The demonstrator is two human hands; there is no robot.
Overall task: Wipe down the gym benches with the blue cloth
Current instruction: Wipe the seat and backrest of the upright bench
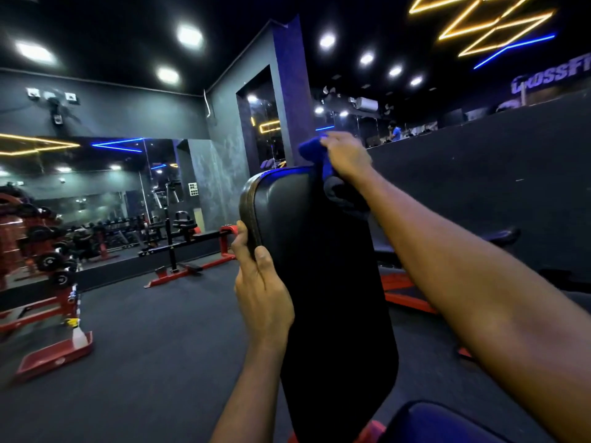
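Two hands engaged | my left hand (260,282) grips the backrest pad (319,266) at its 9 o'clock edge | my right hand (347,155) clutches the blue cloth (311,149) on the pad's top rim, 12 o'clock | judged: early, with pad face, seat (447,423) and second bench (499,236) at 3 o'clock remaining.

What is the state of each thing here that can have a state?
backrest pad: raised steeply, not flat.
blue cloth: bunched, at the pad's top right corner.
left hand: grips the pad's left edge.
right hand: holds the cloth.
ceiling lights: on.
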